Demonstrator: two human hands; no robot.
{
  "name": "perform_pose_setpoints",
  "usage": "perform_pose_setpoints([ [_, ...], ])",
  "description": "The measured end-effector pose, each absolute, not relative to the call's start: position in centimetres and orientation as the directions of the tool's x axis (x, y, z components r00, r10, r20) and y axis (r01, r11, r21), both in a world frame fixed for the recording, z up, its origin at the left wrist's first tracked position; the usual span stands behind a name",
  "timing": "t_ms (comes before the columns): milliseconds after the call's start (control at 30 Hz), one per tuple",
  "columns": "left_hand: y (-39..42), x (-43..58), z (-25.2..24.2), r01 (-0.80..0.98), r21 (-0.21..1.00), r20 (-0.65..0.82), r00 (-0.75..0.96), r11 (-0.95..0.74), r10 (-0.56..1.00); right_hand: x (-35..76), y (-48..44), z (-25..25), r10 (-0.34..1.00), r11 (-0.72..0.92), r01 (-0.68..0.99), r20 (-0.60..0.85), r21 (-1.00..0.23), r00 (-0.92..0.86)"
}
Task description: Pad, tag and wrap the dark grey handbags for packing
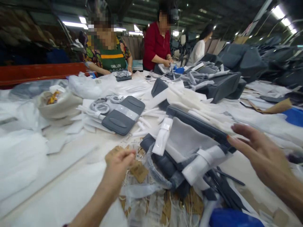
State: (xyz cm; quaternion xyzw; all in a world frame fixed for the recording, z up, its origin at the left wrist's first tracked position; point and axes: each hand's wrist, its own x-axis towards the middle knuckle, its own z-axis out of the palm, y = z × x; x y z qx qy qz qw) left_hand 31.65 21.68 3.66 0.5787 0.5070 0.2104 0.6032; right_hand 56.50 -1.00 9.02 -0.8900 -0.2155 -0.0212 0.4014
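My left hand (120, 162) has its fingers pressed together in a pinch; what they hold, if anything, is too small to make out. Just beside it lies a brown card tag (139, 171), among clear plastic strips and white strings. My right hand (260, 151) is open, fingers stretched out, its fingertips at the right end of a dark grey upholstered piece (196, 123). White foam wraps (201, 162) are bound round that piece's parts, and it rests tilted on the pile. Whether the right fingertips press on it I cannot tell.
A dark grey panel with coiled tubing (124, 115) lies further back, left of a heap of white foam strips (189, 97). A cloth bag (59, 105) stands at left. Blue material (234, 217) lies at the front. Co-workers (156, 44) stand across the table.
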Motion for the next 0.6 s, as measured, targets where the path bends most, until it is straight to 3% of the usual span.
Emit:
perform_pose_setpoints([
  [33, 19.7, 31.9, 3.3, 0.269, 0.886, -0.462, 0.472, 0.377, 0.751, 56.6, 0.4, 9.5, 0.395, -0.566, 0.385, 0.170, -0.729, 0.903],
  [100, 16.9, 33.1, 2.6, 0.122, 0.844, -0.484, 0.592, 0.522, 0.644, 57.2, 1.9, 9.6, 0.435, -0.578, 0.396, 0.141, -0.714, 0.889],
  [233, 15.6, 35.8, 1.7, -0.069, 0.695, -0.525, 0.632, 0.716, 0.571, 58.8, 2.0, 8.6, 0.476, -0.644, 0.424, 0.099, -0.637, 0.874],
  [467, 15.1, 38.8, 1.0, -0.132, 0.518, -0.590, 0.660, 0.845, 0.465, 59.0, 1.5, 8.7, 0.579, -0.619, 0.489, 0.064, -0.614, 0.813],
  [600, 14.6, 39.8, 0.3, -0.143, 0.531, -0.608, 0.622, 0.835, 0.494, 59.1, 1.6, 8.9, 0.619, -0.593, 0.524, 0.070, -0.611, 0.782],
])
